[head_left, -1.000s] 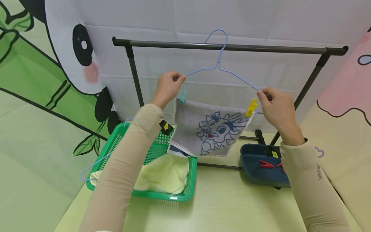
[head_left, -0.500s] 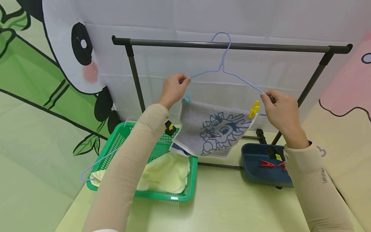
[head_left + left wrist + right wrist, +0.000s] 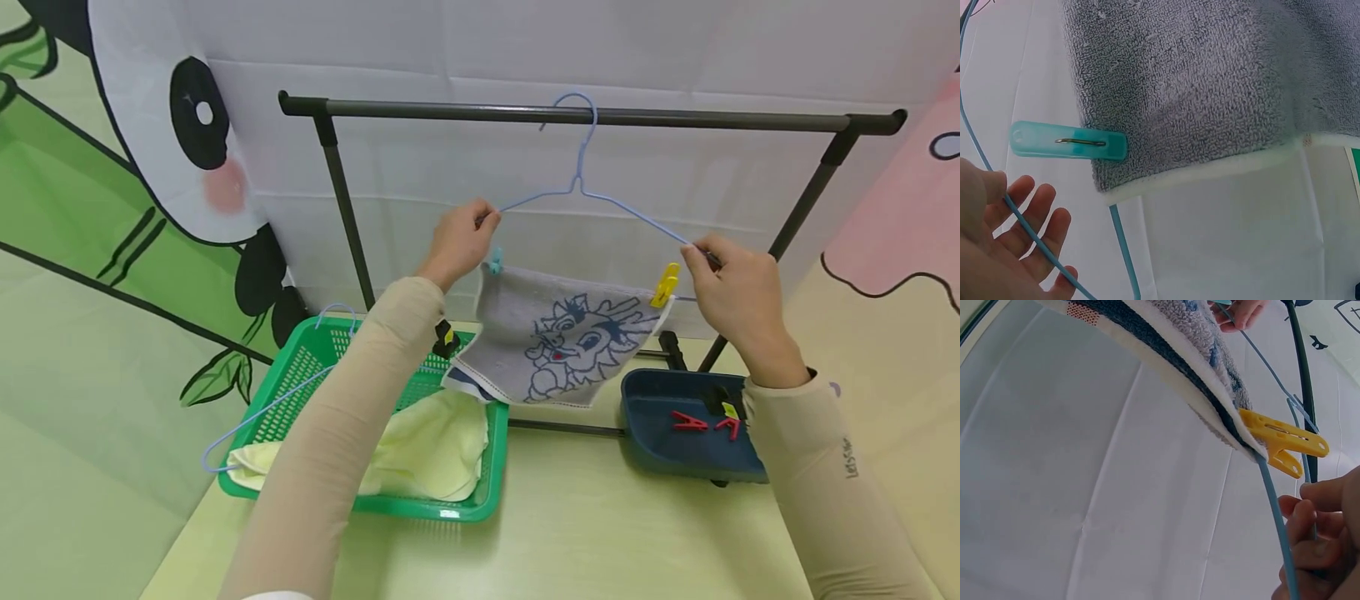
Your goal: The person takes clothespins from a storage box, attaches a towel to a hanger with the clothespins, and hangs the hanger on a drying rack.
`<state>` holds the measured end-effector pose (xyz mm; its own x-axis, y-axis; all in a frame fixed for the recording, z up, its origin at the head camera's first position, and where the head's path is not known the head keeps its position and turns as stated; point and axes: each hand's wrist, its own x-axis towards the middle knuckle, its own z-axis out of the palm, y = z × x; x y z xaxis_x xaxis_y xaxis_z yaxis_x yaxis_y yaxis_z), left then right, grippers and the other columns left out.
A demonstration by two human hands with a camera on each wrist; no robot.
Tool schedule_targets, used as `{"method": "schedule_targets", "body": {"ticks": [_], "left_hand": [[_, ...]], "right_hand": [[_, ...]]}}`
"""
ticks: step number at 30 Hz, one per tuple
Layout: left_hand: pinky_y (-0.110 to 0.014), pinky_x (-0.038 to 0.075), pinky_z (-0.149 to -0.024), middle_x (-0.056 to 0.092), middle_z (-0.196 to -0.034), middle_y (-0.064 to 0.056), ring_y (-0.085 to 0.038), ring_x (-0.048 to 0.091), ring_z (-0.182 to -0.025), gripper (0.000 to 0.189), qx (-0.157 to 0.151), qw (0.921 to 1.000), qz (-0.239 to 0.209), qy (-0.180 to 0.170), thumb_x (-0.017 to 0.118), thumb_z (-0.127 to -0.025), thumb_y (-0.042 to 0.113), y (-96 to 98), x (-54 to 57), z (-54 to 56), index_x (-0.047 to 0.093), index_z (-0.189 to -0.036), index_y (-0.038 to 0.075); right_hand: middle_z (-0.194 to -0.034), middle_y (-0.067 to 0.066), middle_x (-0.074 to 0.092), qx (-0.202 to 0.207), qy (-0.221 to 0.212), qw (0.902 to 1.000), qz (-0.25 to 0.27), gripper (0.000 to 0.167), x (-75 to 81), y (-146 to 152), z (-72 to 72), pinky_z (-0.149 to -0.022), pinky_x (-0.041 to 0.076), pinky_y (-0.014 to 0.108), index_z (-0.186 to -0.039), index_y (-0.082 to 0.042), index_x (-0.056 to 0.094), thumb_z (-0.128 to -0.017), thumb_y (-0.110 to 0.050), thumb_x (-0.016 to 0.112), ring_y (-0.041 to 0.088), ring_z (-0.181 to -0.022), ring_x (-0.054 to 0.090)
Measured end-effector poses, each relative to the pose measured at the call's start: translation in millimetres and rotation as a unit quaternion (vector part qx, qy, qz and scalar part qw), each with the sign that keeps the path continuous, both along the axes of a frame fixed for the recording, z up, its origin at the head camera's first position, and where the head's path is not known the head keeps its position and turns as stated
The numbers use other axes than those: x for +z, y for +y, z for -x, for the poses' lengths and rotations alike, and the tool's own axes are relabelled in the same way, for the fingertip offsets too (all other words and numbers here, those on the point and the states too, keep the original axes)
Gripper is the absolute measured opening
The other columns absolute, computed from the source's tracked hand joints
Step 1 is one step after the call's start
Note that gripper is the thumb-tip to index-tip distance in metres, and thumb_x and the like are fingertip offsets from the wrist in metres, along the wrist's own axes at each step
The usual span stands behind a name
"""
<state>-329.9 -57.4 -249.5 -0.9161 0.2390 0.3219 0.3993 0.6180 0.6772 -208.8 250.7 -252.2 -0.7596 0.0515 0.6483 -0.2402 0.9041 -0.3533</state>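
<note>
One left hand (image 3: 461, 242), one right hand (image 3: 737, 290), fingers (image 3: 1315, 553) curled round a blue hanger (image 3: 578, 175)

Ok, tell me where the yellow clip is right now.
In the head view, the yellow clip grips the upper right corner of the gray towel, just left of the right hand.

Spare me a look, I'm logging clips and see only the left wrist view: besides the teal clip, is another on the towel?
Observer: Yes, a yellow clip at the upper right corner of the towel.
Operator: My view cuts off the hanger's top. Where's its hook?
Observer: The hanger's hook loops over the black top bar of the rack.
Operator: Any loose clips about?
Observer: At least two red clips lie in the dark blue tray; a sleeve hides part of it.
</note>
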Motion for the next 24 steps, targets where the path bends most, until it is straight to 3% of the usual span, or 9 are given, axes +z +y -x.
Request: {"method": "schedule_targets", "body": {"ticks": [7, 13, 24], "left_hand": [[-0.028, 0.035, -0.058, 0.059, -0.096, -0.005, -0.017, 0.042, -0.067, 0.029, -0.035, 0.9992, 0.011, 0.015, 0.039, -0.104, 0.023, 7.8, -3.6, 0.6, 0.06, -0.119, 0.011], [-0.03, 0.038, -0.063, 0.057, -0.096, -0.009, -0.019, 0.046, -0.072, 0.03, -0.06, 0.9977, 0.019, 0.025, 0.039, -0.103, 0.017, 13.7, -4.0, 0.5, 0.055, -0.126, 0.007], [-0.029, 0.039, -0.063, 0.058, -0.106, -0.009, -0.019, 0.047, -0.072, 0.033, -0.078, 0.9968, 0.008, 0.013, 0.038, -0.103, 0.014, 26.2, -9.3, 1.7, 0.051, -0.133, 0.007]], "right_hand": [[-0.061, 0.011, 0.055, -0.015, 0.002, 0.9998, -0.012, 0.03, 0.3, 12.0, -1.8, -0.043, 0.024, 0.032, -0.099, 0.0, 0.067, -0.098, -0.026, 0.053, 0.022, -0.046, 0.036], [-0.065, 0.013, 0.057, -0.02, -0.007, 0.9998, -0.005, 0.033, 1.4, 19.7, -3.9, -0.042, 0.024, 0.031, -0.102, 0.001, 0.066, -0.098, -0.028, 0.051, 0.022, -0.046, 0.037], [-0.061, 0.01, 0.054, -0.026, 0.022, 0.9993, -0.016, 0.029, -0.8, 35.7, -5.6, -0.041, 0.023, 0.029, -0.099, 0.0, 0.068, -0.096, -0.026, 0.056, 0.013, -0.041, 0.03]]}}
